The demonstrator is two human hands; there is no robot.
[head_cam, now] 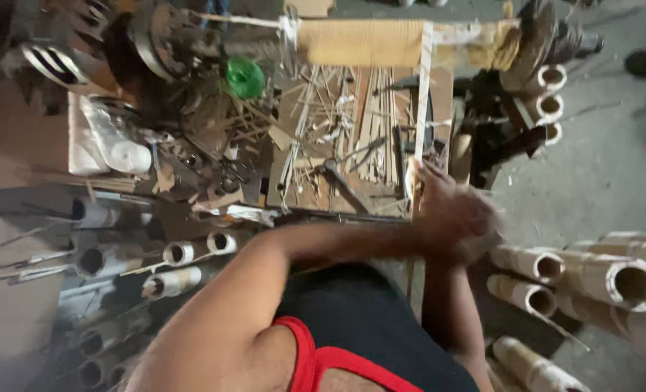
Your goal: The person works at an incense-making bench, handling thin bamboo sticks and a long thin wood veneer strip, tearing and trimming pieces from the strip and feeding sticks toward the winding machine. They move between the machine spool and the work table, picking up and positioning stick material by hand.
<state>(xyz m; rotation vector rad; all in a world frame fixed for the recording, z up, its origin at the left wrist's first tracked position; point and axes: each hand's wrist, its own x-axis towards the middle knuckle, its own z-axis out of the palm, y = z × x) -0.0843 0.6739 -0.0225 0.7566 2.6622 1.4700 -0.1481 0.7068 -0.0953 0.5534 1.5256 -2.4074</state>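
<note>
Both hands, the left hand (459,218) over the right hand (475,243), blur together on a thin pale wooden strip (422,101) at the cluttered wooden counter (439,94); their grip cannot be told, and keeping the strip upright looks wise.

A cluttered bench (439,94) at upper centre carries thin wood strips (370,123), scraps and a green object (245,77).

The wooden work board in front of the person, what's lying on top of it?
The work board carries a litter of thin bamboo strips, splinters and dark metal tools. Its near right corner is covered by the person's blurred, joined hands.
</note>
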